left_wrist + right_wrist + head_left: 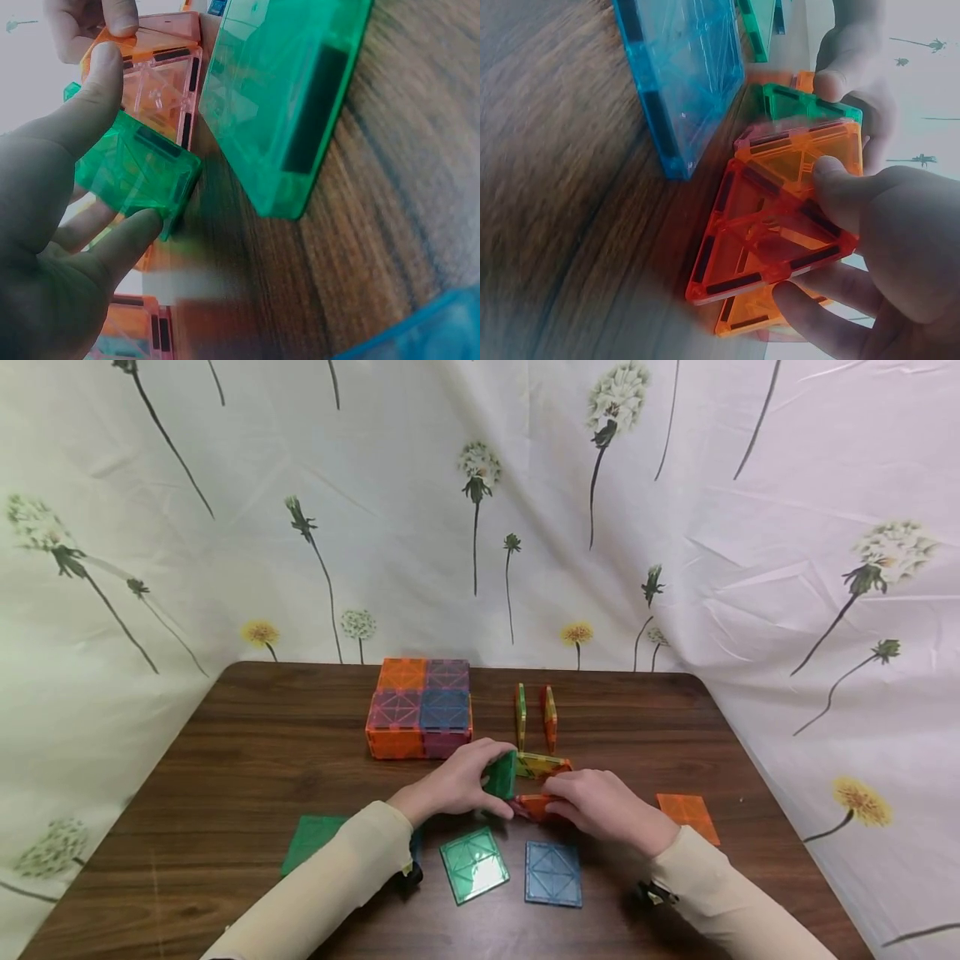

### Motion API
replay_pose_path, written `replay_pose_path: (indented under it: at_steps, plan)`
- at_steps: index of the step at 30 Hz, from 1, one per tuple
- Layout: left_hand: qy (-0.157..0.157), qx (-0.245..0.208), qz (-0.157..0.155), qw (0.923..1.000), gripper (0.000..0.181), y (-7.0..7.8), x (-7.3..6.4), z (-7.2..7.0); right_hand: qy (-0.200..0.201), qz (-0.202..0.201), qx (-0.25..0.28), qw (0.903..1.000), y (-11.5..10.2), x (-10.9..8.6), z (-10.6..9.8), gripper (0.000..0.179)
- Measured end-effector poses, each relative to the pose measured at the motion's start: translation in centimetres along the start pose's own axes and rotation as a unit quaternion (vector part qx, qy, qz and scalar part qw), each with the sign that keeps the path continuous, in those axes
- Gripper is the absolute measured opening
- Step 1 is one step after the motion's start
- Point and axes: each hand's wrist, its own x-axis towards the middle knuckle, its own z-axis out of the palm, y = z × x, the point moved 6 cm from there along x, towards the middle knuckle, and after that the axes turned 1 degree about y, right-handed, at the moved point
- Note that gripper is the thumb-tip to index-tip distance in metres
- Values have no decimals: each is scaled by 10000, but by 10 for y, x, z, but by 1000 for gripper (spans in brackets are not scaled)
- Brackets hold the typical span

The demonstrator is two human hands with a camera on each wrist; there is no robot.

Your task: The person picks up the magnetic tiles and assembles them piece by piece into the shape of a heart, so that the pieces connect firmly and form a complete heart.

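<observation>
My left hand (467,778) grips a clear green magnetic tile (504,774), which stands on edge between thumb and fingers. In the left wrist view this green tile (142,161) lies up against a pink-framed tile (161,97). Across from it, my right hand (603,806) holds a red triangular magnetic tile (761,232). Its thumb presses at an orange tile (810,154) just behind the triangle, and its fingers curl at the triangle's far edge. A yellow tile (542,766) stands right behind these pieces.
Two upright tile pieces, one green-yellow (521,718) and one orange (551,720), stand farther back. Left of them sits a box of joined tiles (396,710). Flat nearby lie a green tile (474,864), a blue tile (553,874), an orange tile (688,817) and another green tile (309,841).
</observation>
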Motion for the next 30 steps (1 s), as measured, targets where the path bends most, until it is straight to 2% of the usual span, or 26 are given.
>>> replay_pose_path:
  at_steps: [15,19,21,22,24,27,29,30]
  plan:
    - [11,17,-57,10000,93,0,2,2,-139,58,-54,9999,-9,4,2,8]
    - [-12,30,-18,10000,92,0,2,3,324,14,-331,9989,-12,-3,-7,20]
    - [-10,41,34,10000,92,0,2,3,703,-264,-402,9964,-18,-10,-15,25]
    - [-10,42,61,10000,92,0,2,3,755,-404,-342,9957,-22,-14,-18,26]
    - [-12,64,78,9999,93,1,2,2,472,-563,-106,9972,-31,-21,-21,29]
    - [-27,38,52,10000,93,1,1,2,-594,-423,277,9970,-40,-30,-10,43]
    - [-40,-5,12,10000,94,2,1,2,-1319,-120,143,9911,-43,-36,3,60]
    - [-42,-25,-6,10000,94,2,1,2,-1526,-86,-16,9882,-44,-39,9,68]
